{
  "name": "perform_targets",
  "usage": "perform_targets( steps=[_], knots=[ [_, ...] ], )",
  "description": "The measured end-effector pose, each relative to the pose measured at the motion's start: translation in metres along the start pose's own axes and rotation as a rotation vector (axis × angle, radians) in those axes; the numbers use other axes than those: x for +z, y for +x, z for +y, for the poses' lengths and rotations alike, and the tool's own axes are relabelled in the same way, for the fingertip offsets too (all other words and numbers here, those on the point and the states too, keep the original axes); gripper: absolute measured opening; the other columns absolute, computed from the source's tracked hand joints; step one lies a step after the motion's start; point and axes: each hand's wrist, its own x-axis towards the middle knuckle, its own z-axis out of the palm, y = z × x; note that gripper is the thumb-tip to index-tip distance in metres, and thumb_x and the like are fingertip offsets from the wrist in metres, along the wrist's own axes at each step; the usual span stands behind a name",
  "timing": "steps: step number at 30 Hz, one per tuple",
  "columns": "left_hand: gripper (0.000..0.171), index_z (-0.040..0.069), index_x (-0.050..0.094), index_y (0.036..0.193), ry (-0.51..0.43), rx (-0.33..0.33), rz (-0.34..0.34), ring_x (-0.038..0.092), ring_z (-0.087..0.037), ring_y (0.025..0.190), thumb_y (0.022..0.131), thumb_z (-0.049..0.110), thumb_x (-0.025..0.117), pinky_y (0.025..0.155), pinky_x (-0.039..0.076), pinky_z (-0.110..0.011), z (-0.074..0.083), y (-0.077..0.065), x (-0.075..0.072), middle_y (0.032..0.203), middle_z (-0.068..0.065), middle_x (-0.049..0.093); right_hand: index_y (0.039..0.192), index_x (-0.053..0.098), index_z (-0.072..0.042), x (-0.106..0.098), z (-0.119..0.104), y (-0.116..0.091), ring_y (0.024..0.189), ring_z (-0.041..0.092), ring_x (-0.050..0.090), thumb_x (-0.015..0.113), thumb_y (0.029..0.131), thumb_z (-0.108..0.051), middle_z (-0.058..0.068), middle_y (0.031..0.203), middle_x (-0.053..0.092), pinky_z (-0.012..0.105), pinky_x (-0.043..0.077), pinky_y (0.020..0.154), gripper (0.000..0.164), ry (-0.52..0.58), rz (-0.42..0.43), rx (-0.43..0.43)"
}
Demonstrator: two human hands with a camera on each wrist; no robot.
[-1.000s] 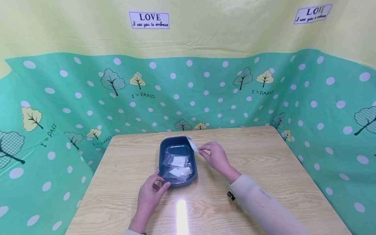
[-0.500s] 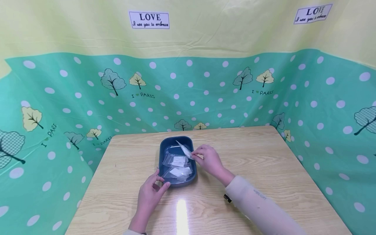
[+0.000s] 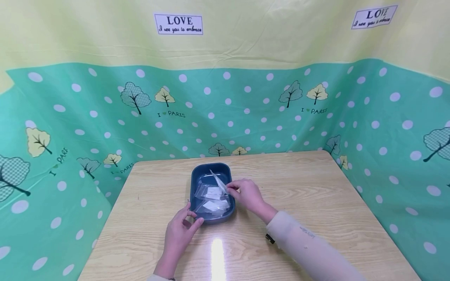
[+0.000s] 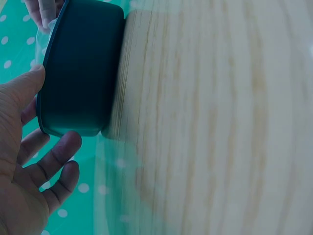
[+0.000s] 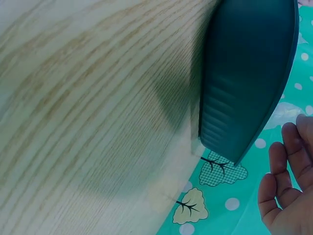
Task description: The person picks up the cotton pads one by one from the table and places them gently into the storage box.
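A dark blue rectangular tray (image 3: 216, 221) stands on the wooden table in the head view. Inside lie several small clear zip bags (image 3: 213, 205) with white contents. My left hand (image 3: 179, 231) holds the tray at its near left corner, thumb on the near rim and fingers along the left side. Over the tray's right part, my right hand (image 3: 249, 196) pinches another clear bag (image 3: 218, 182) with something white in it. That bag slants with its free end up and to the left. In the right wrist view, the tray's outer wall (image 5: 249, 73) hides most of the bags.
The wooden table (image 3: 309, 183) extends on both sides of the tray. A green and yellow printed curtain (image 3: 246, 101) surrounds its back and sides. A small black object (image 3: 270, 239) shows beside the right sleeve.
My right hand has moved left and toward me, bringing the pinched bag from the tray's right rim to over its inside. The left hand and tray have stayed still.
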Motion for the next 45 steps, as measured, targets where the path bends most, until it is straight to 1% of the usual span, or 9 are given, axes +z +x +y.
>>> perform_targets(
  steps=[6, 9, 16, 24, 27, 33, 38, 41, 45],
  knots=[
    [0.027, 0.02, 0.072, 0.096, -0.002, -0.004, -0.005, 0.067, -0.006, 0.075, 0.087, 0.038, 0.09, 0.07, 0.058, -0.022, 0.0, 0.0, 0.0, 0.156, -0.014, 0.061, 0.12, 0.081, -0.016, 0.001, -0.004, -0.001, 0.096, 0.018, 0.073, 0.077, 0.1, -0.023, 0.002, 0.113, 0.083, 0.037, 0.062, 0.083, 0.022, 0.005, -0.024, 0.038],
    [0.028, 0.019, 0.073, 0.096, -0.001, -0.005, -0.006, 0.067, -0.006, 0.075, 0.087, 0.038, 0.09, 0.07, 0.058, -0.022, 0.0, 0.0, 0.0, 0.156, -0.013, 0.061, 0.121, 0.081, -0.015, 0.001, -0.005, -0.003, 0.097, 0.019, 0.072, 0.077, 0.1, -0.022, 0.002, 0.113, 0.083, 0.038, 0.062, 0.083, 0.022, 0.018, -0.042, 0.05],
    [0.027, 0.019, 0.073, 0.096, 0.005, 0.004, -0.001, 0.068, -0.007, 0.075, 0.087, 0.038, 0.09, 0.07, 0.059, -0.022, 0.0, 0.0, 0.0, 0.156, -0.014, 0.061, 0.114, 0.082, -0.014, 0.0, -0.004, -0.005, 0.099, 0.02, 0.073, 0.075, 0.101, -0.022, 0.002, 0.112, 0.083, 0.039, 0.062, 0.085, 0.017, 0.003, -0.043, 0.009],
    [0.028, 0.017, 0.073, 0.097, 0.006, 0.004, 0.002, 0.068, -0.007, 0.075, 0.087, 0.036, 0.091, 0.07, 0.059, -0.022, 0.001, 0.0, 0.0, 0.156, -0.014, 0.061, 0.119, 0.081, -0.012, 0.002, -0.008, -0.006, 0.103, 0.023, 0.073, 0.076, 0.1, -0.021, 0.005, 0.114, 0.083, 0.042, 0.062, 0.09, 0.021, 0.007, -0.046, -0.033],
    [0.027, 0.017, 0.073, 0.097, 0.01, 0.003, 0.001, 0.068, -0.007, 0.075, 0.087, 0.036, 0.091, 0.07, 0.058, -0.022, 0.001, 0.0, 0.0, 0.156, -0.014, 0.061, 0.129, 0.077, -0.016, 0.003, -0.01, -0.004, 0.111, 0.027, 0.07, 0.076, 0.101, -0.026, 0.005, 0.119, 0.082, 0.048, 0.058, 0.1, 0.029, -0.056, -0.071, -0.052],
    [0.027, 0.018, 0.073, 0.097, 0.009, -0.001, 0.001, 0.069, -0.008, 0.076, 0.087, 0.036, 0.09, 0.071, 0.059, -0.022, 0.001, 0.001, 0.0, 0.156, -0.014, 0.061, 0.145, 0.067, -0.029, 0.01, -0.016, 0.0, 0.13, 0.035, 0.061, 0.065, 0.106, -0.046, 0.004, 0.129, 0.079, 0.062, 0.039, 0.118, 0.043, -0.269, -0.192, -0.064],
    [0.027, 0.018, 0.073, 0.098, 0.005, -0.002, -0.002, 0.068, -0.007, 0.076, 0.087, 0.035, 0.09, 0.071, 0.058, -0.022, 0.0, 0.0, 0.001, 0.156, -0.014, 0.061, 0.143, 0.069, -0.024, 0.014, -0.02, 0.001, 0.132, 0.033, 0.06, 0.062, 0.107, -0.048, 0.001, 0.136, 0.076, 0.063, 0.037, 0.119, 0.043, -0.315, -0.21, -0.065],
    [0.026, 0.017, 0.073, 0.099, 0.004, 0.003, -0.002, 0.069, -0.008, 0.076, 0.088, 0.033, 0.09, 0.07, 0.058, -0.022, 0.001, 0.0, 0.001, 0.156, -0.014, 0.061, 0.146, 0.065, -0.018, 0.015, -0.021, 0.001, 0.139, 0.035, 0.057, 0.065, 0.106, -0.046, 0.005, 0.148, 0.069, 0.062, 0.037, 0.12, 0.049, -0.296, -0.188, -0.062],
    [0.026, 0.016, 0.073, 0.098, 0.011, -0.001, -0.001, 0.069, -0.008, 0.076, 0.087, 0.033, 0.091, 0.071, 0.059, -0.023, 0.001, 0.0, 0.001, 0.156, -0.014, 0.061, 0.156, 0.054, -0.013, 0.013, -0.022, 0.001, 0.15, 0.043, 0.046, 0.067, 0.104, -0.046, 0.013, 0.167, 0.049, 0.064, 0.034, 0.124, 0.063, -0.234, -0.186, -0.015]
  ],
)
